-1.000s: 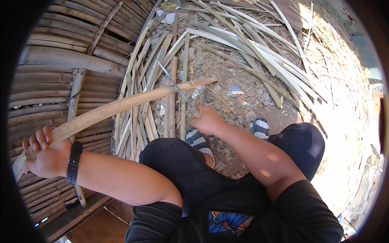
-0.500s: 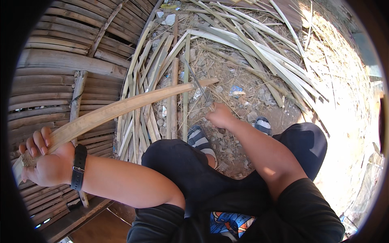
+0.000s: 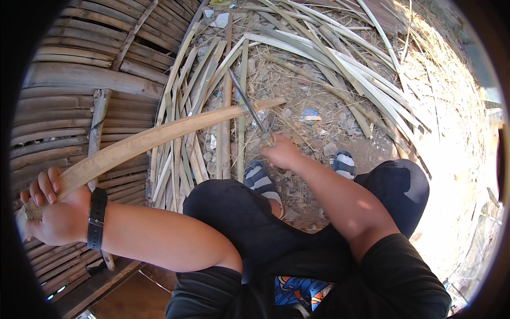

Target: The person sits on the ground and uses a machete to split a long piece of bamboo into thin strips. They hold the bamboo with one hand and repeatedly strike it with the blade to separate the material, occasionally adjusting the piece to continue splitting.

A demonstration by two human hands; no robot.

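My left hand [image 3: 61, 212] is closed round the near end of a long, curved bamboo strip [image 3: 154, 137], out at the far left. The strip slopes up to the right, its tip above the littered ground in front of my feet. Wrapped round a handle, my right hand [image 3: 281, 153] holds a machete [image 3: 248, 104] with a dark, narrow blade. The blade points up and to the left and crosses over the strip close to its far tip. Whether its edge touches the strip I cannot tell.
Split bamboo strips [image 3: 180, 106] lie in a pile left of my feet, and more [image 3: 340, 80] curve across the ground ahead. A slatted bamboo wall [image 3: 58, 127] rises on the left. My sandalled feet [image 3: 260, 179] rest among straw and chips.
My right hand has shifted slightly left with the machete, and more of the blade's flat shows. My left hand and the bamboo strip have moved a little to the left.
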